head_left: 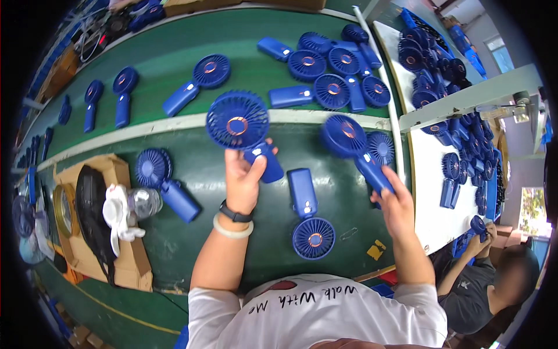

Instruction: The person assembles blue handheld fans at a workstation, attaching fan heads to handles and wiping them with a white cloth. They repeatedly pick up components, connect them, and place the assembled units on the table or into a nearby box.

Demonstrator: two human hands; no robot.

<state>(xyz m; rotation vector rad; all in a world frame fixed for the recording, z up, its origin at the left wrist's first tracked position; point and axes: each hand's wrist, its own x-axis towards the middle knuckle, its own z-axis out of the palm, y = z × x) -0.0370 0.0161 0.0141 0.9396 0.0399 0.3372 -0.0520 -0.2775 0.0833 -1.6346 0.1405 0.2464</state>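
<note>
The largest element is the green worktop [270,224], bordered on its far side by a pale rail [302,118]; beyond the rail, a second green surface [157,55] carries spaced blue fans [124,81] at left and a cluster [343,61] at right. A white table [427,186] at right bears a heap [471,145] of similar units. A cardboard tray [131,256] stands at left, with one loose fan [178,198] lying beside it; a second loose fan [305,205] lies nearer the person. The left-held fan [237,124] and right-held fan [345,135] are both raised above the worktop, grilles pointing away from the person. The left hand [244,173] is closed around its handle, thumb across the front; the right hand [399,205] grips its handle toward the lower end. Judged from this posture, the step in hand is two-handed handling, one unit per hand; the next move calls for firm handle grips and grilles kept clear of each other. Smallest item: a yellow scrap [376,250] near the worktop's near edge
</note>
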